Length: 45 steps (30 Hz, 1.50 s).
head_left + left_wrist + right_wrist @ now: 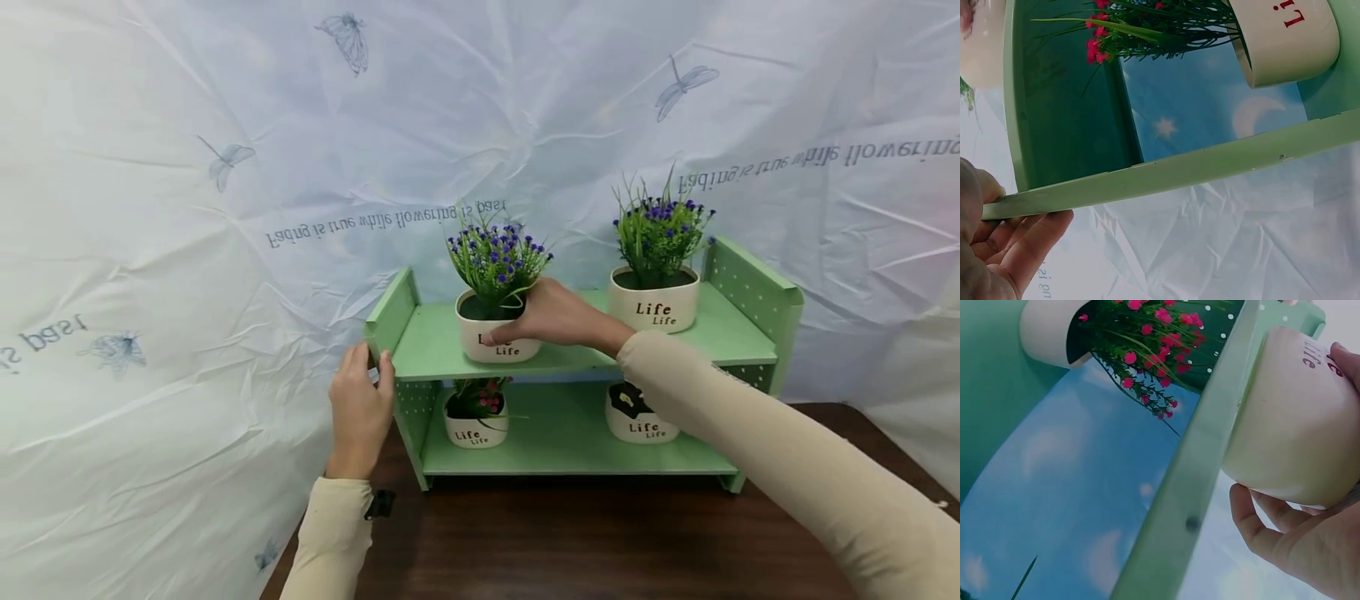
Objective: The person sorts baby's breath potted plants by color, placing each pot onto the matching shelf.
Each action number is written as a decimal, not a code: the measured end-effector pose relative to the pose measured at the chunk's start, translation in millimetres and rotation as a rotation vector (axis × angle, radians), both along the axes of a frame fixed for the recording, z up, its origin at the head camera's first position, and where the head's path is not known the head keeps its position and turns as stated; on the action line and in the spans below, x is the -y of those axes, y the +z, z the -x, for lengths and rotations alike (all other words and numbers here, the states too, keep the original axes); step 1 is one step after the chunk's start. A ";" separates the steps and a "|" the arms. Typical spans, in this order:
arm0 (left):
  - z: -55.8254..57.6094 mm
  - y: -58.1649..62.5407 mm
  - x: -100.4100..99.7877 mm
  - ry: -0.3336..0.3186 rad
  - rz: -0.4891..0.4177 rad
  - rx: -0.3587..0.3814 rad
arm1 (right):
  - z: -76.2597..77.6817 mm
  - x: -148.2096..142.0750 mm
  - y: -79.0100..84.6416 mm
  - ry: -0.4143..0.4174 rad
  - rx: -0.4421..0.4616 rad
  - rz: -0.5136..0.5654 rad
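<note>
A green two-tier shelf point(427, 342) stands on a dark wooden table. On its top board are two white "Life" pots with purple flowers. My right hand point(528, 323) grips the left purple-flower pot point(487, 337), fingers curled round its side; in the right wrist view the fingers point(1269, 531) wrap the pot point(1291, 425) from below. My left hand point(367, 371) pinches the shelf's left end panel point(390, 312); in the left wrist view its fingers point(1019, 247) hold the shelf edge point(1166, 172). The second purple-flower pot point(654, 304) stands at the top right.
On the lower board stand a white pot with red flowers point(476, 421) at the left and another white pot point(637, 421) partly hidden by my right sleeve. A crinkled white sheet with printed dragonflies point(225, 208) hangs behind. Bare table point(562, 542) lies in front of the shelf.
</note>
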<state>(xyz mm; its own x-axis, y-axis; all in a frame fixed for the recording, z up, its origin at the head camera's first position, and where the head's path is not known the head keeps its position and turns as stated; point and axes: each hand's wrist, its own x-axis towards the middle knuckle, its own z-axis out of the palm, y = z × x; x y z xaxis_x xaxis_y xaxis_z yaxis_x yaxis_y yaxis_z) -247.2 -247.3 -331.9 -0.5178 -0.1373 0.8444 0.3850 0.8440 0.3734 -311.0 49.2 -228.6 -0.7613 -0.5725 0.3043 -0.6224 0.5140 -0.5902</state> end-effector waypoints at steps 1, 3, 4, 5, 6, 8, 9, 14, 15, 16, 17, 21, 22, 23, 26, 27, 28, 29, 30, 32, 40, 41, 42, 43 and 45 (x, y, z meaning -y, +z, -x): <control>0.1 -0.3 -0.2 0.001 -0.001 0.001 | 2.8 3.2 -0.1 -0.014 0.004 -0.004; 0.3 -0.7 -0.4 0.003 -0.005 0.001 | 8.0 9.4 0.1 -0.032 0.011 -0.011; 0.5 -0.8 -0.5 0.004 -0.006 0.001 | 11.0 12.4 0.1 -0.036 0.013 -0.013; 0.7 -0.8 -0.6 0.004 -0.008 0.000 | 13.9 15.3 0.2 -0.037 0.013 -0.014; 0.8 -0.8 -0.5 0.004 -0.008 -0.002 | 16.8 18.0 0.1 -0.038 0.019 -0.013; 0.9 -1.1 -0.5 0.002 -0.007 -0.008 | 22.1 23.1 -0.7 -0.029 0.042 -0.006; 0.7 -1.0 -0.6 -0.001 -0.006 -0.011 | 24.4 25.4 -1.3 -0.024 0.061 -0.001; -0.1 -1.1 -0.6 -0.013 -0.003 -0.023 | 33.3 35.9 -4.6 -0.008 0.126 0.018; -0.2 -0.9 -0.6 -0.015 -0.002 -0.023 | 34.6 37.9 -4.9 -0.008 0.127 0.019; -0.2 -1.0 -0.8 -0.014 0.000 -0.023 | 35.7 39.4 -5.2 -0.008 0.126 0.020; 0.1 -1.2 -0.8 -0.014 0.002 -0.024 | 36.7 40.9 -5.2 -0.011 0.127 0.019; 0.6 -1.4 -0.9 -0.010 0.004 -0.027 | 39.6 46.1 -4.5 -0.012 0.156 0.021; 0.7 -1.5 -0.8 -0.009 0.003 -0.029 | 40.3 46.9 -4.3 -0.015 0.170 0.019; 0.8 -1.6 -0.7 -0.007 0.003 -0.031 | 40.7 47.6 -4.0 -0.019 0.183 0.017; 0.5 -1.4 -1.0 -0.002 0.004 -0.034 | 42.1 48.6 -4.0 -0.039 0.222 0.006; 0.6 -1.7 -0.9 -0.001 0.004 -0.036 | 42.9 48.6 -4.2 -0.045 0.232 0.002; 0.8 -1.9 -0.8 -0.001 0.004 -0.038 | 43.6 48.5 -4.4 -0.049 0.241 -0.001; 1.0 -2.1 -0.7 -0.001 0.005 -0.038 | 44.2 48.7 -4.7 -0.048 0.248 -0.001; 1.1 -2.2 -0.8 -0.002 0.005 -0.038 | 45.0 48.8 -5.0 -0.045 0.253 0.004; 0.9 -2.1 -0.6 -0.002 0.005 -0.037 | 46.2 49.4 -5.4 -0.031 0.260 0.018; 0.7 -2.1 -0.5 0.001 -0.003 -0.027 | 48.5 56.5 -6.1 -0.004 0.255 0.043; 0.8 -2.3 -0.6 0.001 -0.004 -0.026 | 48.7 57.4 -6.2 -0.006 0.256 0.041; 1.1 -2.6 -0.5 0.001 -0.005 -0.026 | 48.5 58.1 -6.4 -0.011 0.258 0.035; 1.3 -2.8 -0.5 0.001 -0.006 -0.024 | 48.2 58.7 -6.3 -0.013 0.260 0.035; 1.8 -3.0 -0.8 0.000 -0.007 -0.022 | 48.3 59.4 -6.9 -0.018 0.261 0.035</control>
<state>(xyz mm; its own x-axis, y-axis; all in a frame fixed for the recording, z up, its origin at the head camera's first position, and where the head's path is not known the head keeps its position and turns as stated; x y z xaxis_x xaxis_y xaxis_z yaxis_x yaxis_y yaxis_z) -249.0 -246.5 -334.9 -0.4992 -0.1432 0.8545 0.3934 0.8413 0.3708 -359.3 -10.2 -235.5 -0.8266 -0.5509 0.1155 -0.4376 0.5000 -0.7473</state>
